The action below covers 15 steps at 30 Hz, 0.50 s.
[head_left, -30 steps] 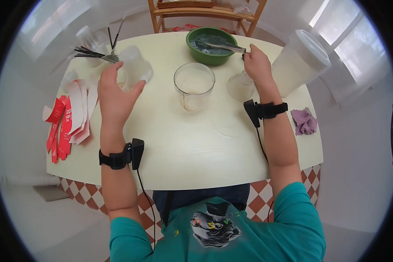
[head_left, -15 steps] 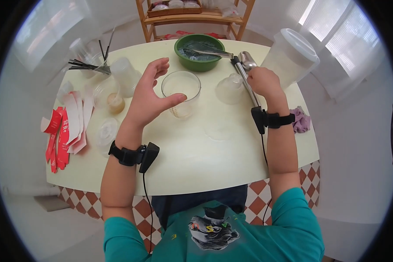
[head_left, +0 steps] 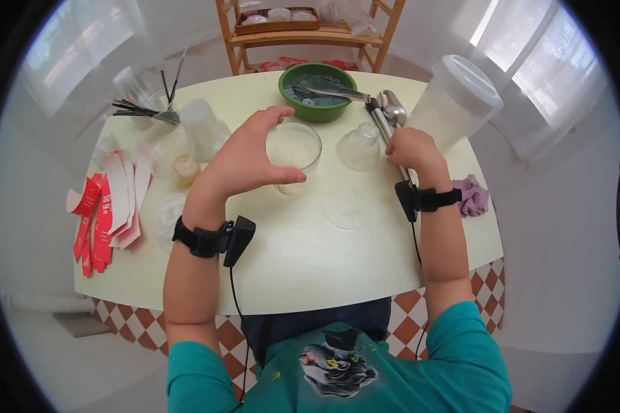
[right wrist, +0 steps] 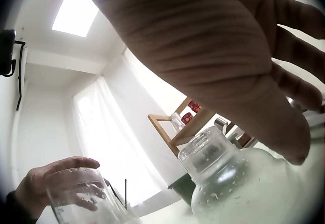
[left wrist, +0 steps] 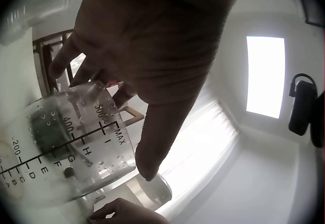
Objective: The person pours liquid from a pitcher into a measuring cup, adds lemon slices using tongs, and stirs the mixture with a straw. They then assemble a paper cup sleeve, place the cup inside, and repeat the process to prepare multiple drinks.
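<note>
Left hand (head_left: 244,157) spreads its fingers beside the measuring cup (head_left: 297,155); right hand (head_left: 417,150) nears the metal rod (head_left: 381,120), grip impossible to tell.

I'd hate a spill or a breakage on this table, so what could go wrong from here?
The measuring cup has drops on its wall, so it might slip if the left hand, curved around its rim, lifts it.

The right hand is at the metal rod, near the clear domed container; a sideways swing could knock that over.

The tongs stick out past the green bowl towards the rod and could get caught.
</note>
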Tool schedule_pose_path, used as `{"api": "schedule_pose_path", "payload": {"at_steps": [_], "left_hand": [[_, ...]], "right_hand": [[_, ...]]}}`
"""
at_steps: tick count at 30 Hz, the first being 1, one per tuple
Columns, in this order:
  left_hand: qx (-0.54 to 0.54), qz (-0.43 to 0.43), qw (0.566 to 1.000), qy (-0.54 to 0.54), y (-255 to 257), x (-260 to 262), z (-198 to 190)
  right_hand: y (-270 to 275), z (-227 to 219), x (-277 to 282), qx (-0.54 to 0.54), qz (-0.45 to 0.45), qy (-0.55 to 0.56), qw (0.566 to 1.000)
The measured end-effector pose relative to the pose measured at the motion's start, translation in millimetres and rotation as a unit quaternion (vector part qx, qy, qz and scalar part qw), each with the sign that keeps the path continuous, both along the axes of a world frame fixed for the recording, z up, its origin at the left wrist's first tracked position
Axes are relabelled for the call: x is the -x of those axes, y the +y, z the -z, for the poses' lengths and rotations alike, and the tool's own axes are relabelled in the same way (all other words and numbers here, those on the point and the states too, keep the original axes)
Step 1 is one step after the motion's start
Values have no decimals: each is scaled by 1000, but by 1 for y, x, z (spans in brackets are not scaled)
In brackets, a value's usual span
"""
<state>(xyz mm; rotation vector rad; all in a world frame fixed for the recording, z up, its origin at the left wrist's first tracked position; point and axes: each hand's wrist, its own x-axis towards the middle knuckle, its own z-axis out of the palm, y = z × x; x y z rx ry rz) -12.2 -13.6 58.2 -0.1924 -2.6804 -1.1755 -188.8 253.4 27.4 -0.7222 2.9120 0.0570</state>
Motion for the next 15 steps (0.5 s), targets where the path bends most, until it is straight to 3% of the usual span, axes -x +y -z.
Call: {"api": "schedule_pose_path", "payload": {"at_steps": [6,15], "left_hand": [[-30,13,999,-42,2,1,-2],[-41,26,999,-9,-8,9,13]], "right_hand": [[8,2,-15,-10,0,26,1000],[24,24,-23,-23,-26,24,999]]}}
